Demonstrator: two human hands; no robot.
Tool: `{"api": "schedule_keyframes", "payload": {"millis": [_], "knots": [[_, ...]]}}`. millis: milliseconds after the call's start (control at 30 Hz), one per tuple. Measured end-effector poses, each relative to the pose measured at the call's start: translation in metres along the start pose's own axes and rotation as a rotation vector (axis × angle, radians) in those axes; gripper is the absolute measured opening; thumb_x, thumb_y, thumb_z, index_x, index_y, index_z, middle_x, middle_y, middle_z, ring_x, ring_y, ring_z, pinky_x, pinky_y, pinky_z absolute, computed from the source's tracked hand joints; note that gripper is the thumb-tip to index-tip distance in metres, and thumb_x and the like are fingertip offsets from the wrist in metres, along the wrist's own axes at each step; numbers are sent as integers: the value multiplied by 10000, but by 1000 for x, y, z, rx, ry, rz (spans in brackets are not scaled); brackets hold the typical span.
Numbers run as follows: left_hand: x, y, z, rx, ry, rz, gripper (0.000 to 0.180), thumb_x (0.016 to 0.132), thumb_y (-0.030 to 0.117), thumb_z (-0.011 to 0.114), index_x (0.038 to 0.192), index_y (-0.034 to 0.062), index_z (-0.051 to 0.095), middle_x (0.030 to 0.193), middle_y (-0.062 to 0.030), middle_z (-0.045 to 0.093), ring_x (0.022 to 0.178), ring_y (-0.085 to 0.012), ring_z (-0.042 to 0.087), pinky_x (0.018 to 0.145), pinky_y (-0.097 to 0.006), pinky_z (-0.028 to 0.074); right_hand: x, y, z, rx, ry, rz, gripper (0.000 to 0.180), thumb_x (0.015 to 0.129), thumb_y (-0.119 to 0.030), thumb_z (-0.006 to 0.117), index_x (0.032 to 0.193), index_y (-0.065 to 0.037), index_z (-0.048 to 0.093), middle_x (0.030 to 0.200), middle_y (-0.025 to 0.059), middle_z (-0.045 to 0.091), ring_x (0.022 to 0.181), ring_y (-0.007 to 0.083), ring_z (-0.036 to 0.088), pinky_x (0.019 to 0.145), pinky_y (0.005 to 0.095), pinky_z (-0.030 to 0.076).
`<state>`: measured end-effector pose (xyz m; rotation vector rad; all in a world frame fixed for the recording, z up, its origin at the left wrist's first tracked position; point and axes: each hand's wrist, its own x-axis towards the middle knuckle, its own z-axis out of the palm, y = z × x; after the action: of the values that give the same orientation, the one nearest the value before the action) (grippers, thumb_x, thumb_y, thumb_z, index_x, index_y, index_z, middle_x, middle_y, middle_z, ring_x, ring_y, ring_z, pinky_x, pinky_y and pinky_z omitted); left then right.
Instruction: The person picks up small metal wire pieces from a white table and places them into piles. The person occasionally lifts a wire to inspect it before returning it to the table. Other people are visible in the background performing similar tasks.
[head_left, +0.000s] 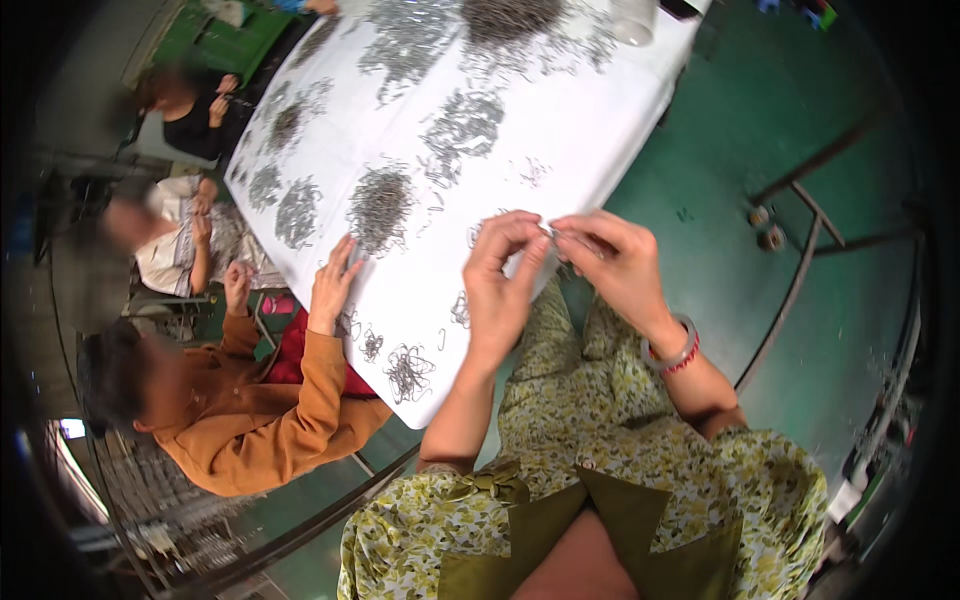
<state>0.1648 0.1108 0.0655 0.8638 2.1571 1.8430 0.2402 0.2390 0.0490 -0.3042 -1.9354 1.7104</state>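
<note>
My left hand [503,280] and my right hand [618,262] meet fingertip to fingertip above the right edge of the white table [590,130]. Thumb and fingers of each are pinched together. Between them there seems to be a tiny grey piece, too small to make out. Beside my left hand lie a few loose bent wire pieces [459,310], partly hidden by it. Farther off sits a dense heap of small dark metal pieces [380,208], with a looser grey scatter [465,125] beyond. A tangle of dark wire loops [408,373] rests near the table's closest corner.
At the left, a person in a brown jacket [290,410] reaches a hand [333,285] onto the table. Two more people sit farther along that side. A translucent cup [633,22] stands at the far end. Metal-framed equipment [800,225] is on the green floor at right.
</note>
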Motion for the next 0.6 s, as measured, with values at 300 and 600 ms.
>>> {"api": "schedule_keyframes", "payload": {"millis": [300, 600], "knots": [[-10, 0, 6, -260, 79, -100, 81, 922, 27, 558, 986, -21, 543, 1039, -105, 611, 932, -147, 585, 826, -268, 480, -3, -11, 9, -73, -34, -168, 209, 793, 72, 655, 992, 10, 678, 821, 108, 665, 715, 159, 647, 617, 246, 508], [-22, 10, -4, -287, 60, -73, 73, 900, -55, 531, 965, -21, 531, 958, -128, 625, 924, -167, 594, 840, -296, 464, 124, 25, 44, -248, -271, -311, 175, 862, -74, 583, 973, 31, 668, 834, 147, 619, 753, 270, 606, 688, 335, 490]]}}
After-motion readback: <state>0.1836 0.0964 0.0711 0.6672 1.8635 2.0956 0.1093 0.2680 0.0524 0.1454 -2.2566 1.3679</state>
